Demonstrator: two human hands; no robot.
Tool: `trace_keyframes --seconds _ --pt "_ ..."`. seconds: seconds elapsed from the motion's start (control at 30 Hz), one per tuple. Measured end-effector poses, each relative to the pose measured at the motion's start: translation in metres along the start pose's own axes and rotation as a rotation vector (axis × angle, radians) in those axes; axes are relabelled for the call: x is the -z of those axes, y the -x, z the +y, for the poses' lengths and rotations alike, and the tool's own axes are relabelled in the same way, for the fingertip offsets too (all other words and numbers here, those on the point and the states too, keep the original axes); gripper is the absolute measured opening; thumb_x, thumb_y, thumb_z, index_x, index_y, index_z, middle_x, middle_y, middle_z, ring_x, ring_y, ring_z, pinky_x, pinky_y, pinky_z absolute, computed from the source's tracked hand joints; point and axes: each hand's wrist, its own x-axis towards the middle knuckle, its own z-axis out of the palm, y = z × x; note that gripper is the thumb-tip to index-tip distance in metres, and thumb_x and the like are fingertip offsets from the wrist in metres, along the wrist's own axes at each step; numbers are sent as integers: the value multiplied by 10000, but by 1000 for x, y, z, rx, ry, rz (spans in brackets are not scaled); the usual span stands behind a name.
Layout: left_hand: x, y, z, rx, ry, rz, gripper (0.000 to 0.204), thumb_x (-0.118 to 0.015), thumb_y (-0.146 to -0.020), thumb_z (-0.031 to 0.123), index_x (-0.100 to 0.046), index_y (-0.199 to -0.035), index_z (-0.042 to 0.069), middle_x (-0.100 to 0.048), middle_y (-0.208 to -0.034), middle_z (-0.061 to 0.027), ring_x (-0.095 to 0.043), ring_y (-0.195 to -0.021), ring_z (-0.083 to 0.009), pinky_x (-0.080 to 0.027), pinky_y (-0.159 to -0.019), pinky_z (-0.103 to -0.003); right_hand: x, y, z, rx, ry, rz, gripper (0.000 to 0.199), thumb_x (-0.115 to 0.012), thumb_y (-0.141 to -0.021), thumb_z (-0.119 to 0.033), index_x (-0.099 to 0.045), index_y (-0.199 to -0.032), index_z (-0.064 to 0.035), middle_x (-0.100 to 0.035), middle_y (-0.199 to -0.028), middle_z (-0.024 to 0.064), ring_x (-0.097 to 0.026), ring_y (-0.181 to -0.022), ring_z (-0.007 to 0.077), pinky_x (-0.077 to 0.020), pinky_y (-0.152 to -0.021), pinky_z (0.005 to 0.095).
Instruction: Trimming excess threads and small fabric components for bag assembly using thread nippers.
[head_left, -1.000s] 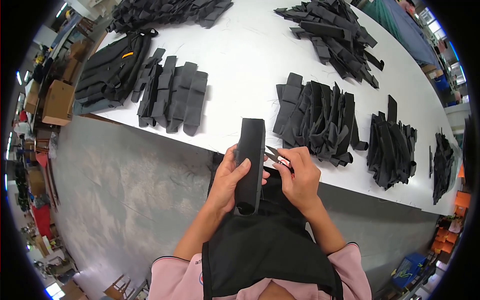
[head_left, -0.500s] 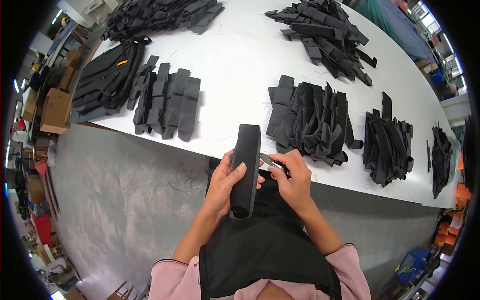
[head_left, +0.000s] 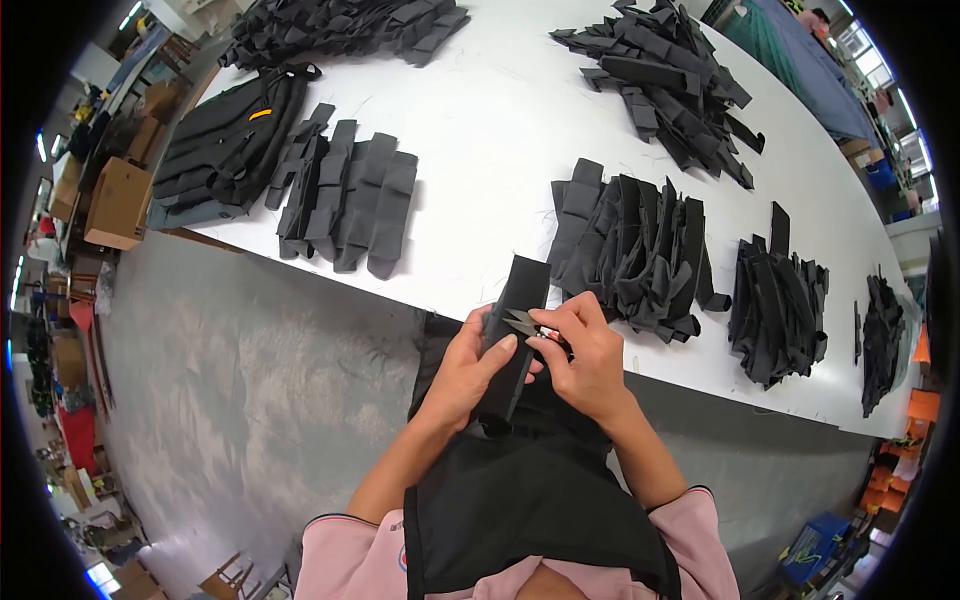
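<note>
A long black fabric strip [head_left: 525, 284] is held upright in front of my apron, its lower end curled. My left hand [head_left: 466, 368] is closed around its middle, thumb on the front and fingertips showing at the far edge. In my right hand [head_left: 585, 360] is a small pair of thread snips [head_left: 521, 321], pinched between thumb and fingers. The pointed blades are apart and lie over the face of the strip, just above my left thumb. Whether a thread lies between them is too small to tell.
A white table [head_left: 470, 180] spans the far side. Along its near part lie a black backpack [head_left: 232, 148], a row of strips [head_left: 350, 200], a larger bundle [head_left: 640, 245] and two smaller bundles [head_left: 778, 300] at right. Bigger heaps [head_left: 340, 30] lie farther back.
The snips have moved left from the strip's right edge onto its face, and their blades now show apart. The strip has turned and tilted, its top leaning right.
</note>
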Motion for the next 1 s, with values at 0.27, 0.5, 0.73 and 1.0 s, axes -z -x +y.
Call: trace_keyframes --seconds 0.27,0.5,0.73,1.0 --pt "2 2 0 12 -4 0 414 -507 -933 101 -321 -1297 33 -564 -1086 -128 -641 -839 -196 -546 -734 -303 -6 6 4 56 101 58 211 -690 -733 -35 -639 -939 -41 -517 -791 48 -554 -541 163 -441 -480 287" --pt "1 -1 4 74 137 -154 412 -506 -954 255 -317 -1267 64 -568 -1097 -133 -613 -893 -183 -517 -753 -299 -4 -4 12 -318 -506 103 153 -660 -766 -13 -612 -910 2 -484 -825 42 -502 -653 103 -416 -545 242" --pt "2 -9 0 55 105 -142 553 -517 -950 266 -244 -1395 85 -533 -1138 -143 -574 -922 -168 -490 -816 -305 3 -4 16 -328 -405 168 167 -662 -761 2 -599 -916 9 -463 -835 23 -442 -630 71 -364 -555 204" --pt "-2 -8 0 22 -3 -142 586 -528 -944 243 -257 -1449 114 -510 -1237 -97 -521 -976 -133 -442 -809 -267 7 -23 11 -376 -497 96 126 -648 -771 10 -621 -894 16 -481 -829 27 -478 -628 62 -392 -563 204"
